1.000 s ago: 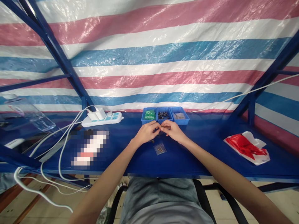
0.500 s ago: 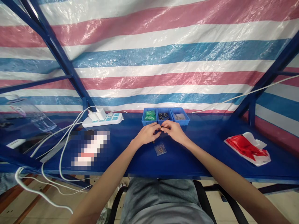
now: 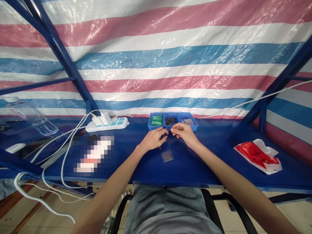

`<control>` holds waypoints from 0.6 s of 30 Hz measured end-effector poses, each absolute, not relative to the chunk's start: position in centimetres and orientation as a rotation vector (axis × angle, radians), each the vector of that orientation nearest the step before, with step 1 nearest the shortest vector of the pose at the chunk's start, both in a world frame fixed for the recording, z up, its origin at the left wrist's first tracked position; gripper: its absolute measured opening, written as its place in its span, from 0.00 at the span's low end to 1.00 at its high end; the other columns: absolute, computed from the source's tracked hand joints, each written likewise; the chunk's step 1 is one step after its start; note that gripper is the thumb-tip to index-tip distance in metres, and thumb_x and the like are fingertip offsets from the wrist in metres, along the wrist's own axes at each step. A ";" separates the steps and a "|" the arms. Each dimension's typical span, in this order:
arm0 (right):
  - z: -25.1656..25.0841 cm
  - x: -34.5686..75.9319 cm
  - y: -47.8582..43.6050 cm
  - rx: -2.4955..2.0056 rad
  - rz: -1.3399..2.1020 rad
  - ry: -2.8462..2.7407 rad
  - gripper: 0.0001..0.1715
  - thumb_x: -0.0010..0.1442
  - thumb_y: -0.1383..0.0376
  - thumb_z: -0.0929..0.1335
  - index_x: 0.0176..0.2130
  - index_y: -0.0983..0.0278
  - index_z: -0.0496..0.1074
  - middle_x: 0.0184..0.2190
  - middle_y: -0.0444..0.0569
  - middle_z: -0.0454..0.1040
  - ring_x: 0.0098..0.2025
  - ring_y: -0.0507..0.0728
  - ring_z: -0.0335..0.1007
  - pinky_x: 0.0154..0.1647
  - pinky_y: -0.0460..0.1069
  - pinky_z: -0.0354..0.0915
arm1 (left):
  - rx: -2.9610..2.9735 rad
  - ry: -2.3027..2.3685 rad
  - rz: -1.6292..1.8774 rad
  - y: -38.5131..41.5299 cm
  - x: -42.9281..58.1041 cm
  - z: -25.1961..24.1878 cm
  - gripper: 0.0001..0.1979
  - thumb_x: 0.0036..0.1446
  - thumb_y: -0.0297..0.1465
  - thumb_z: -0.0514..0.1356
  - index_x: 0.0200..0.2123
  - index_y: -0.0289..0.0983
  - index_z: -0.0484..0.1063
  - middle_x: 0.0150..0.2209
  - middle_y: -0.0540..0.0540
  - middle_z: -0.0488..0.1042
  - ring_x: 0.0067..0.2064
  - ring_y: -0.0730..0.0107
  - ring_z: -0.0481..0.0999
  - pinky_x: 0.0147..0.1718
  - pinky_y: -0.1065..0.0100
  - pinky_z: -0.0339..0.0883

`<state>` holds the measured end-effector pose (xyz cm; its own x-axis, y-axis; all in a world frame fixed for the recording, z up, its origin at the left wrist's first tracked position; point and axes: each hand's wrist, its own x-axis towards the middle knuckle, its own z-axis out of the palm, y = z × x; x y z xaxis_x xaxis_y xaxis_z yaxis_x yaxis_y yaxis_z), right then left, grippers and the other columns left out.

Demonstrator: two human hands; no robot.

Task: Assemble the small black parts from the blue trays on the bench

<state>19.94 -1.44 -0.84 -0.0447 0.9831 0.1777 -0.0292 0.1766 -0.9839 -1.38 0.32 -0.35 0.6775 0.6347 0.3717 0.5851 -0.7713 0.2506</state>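
Note:
My left hand (image 3: 154,137) is over the table just in front of the blue three-compartment tray (image 3: 192,128). Its fingers are curled and the thumb bends below them; what they hold, if anything, is too small to make out. A small brass-coloured bit (image 3: 160,148) shows just under that hand. My right hand (image 3: 184,132) is slightly apart from the left, thumb and forefinger pinched at the tray's front edge, their contents unclear. Nearer to me lies a clear plastic bag (image 3: 167,156) with a few thin brass-coloured pieces inside.
The tray holds green packets (image 3: 157,120), small dark parts (image 3: 170,121) and pale packets (image 3: 187,121). A white power strip (image 3: 107,125) with cables stands left, beside a plastic bottle (image 3: 36,117). A red-and-white packet (image 3: 258,156) lies right. Striped sheeting hangs behind the table.
My right hand has drawn a little to the right, opening a gap between the fingertips of both hands. My left hand has stayed nearly in place.

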 end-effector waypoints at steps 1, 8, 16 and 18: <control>-0.8 20.0 -1.4 -1.004 1.159 -1.248 0.20 0.48 0.54 0.78 0.37 0.63 0.77 0.29 0.49 0.79 0.33 0.57 0.78 0.26 0.46 0.65 | 2.779 1.021 0.680 0.3 -1.4 -0.4 0.10 0.67 0.34 0.54 0.48 0.42 0.71 0.42 0.48 0.73 0.33 0.72 0.72 0.33 0.69 0.65; 0.3 21.1 -1.4 -0.915 1.232 -1.182 0.34 0.56 0.57 0.73 0.61 0.54 0.67 0.60 0.55 0.72 0.53 0.63 0.77 0.37 0.50 0.73 | 2.794 1.059 0.688 0.4 -1.4 -0.3 0.09 0.67 0.32 0.54 0.48 0.41 0.71 0.43 0.47 0.73 0.35 0.70 0.74 0.35 0.69 0.66; -0.6 20.2 -1.9 -1.170 0.980 -1.742 0.10 0.59 0.62 0.70 0.40 0.64 0.77 0.33 0.49 0.79 0.32 0.55 0.75 0.29 0.47 0.66 | 2.784 1.117 0.654 0.5 -1.8 0.1 0.10 0.65 0.29 0.53 0.47 0.41 0.72 0.41 0.47 0.73 0.35 0.68 0.74 0.34 0.69 0.65; -1.1 19.5 -2.3 -1.159 0.769 -1.958 0.08 0.60 0.64 0.71 0.39 0.63 0.78 0.32 0.48 0.78 0.32 0.55 0.74 0.35 0.49 0.68 | 2.807 1.154 0.622 0.6 -1.9 0.1 0.10 0.66 0.30 0.53 0.46 0.42 0.72 0.41 0.47 0.73 0.36 0.67 0.74 0.32 0.69 0.64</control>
<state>19.53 -2.33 -1.10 -0.3333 0.9000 0.2810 0.4684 0.4167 -0.7791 -1.92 0.59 0.11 0.6421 0.6835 0.3472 0.6658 -0.7217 0.1894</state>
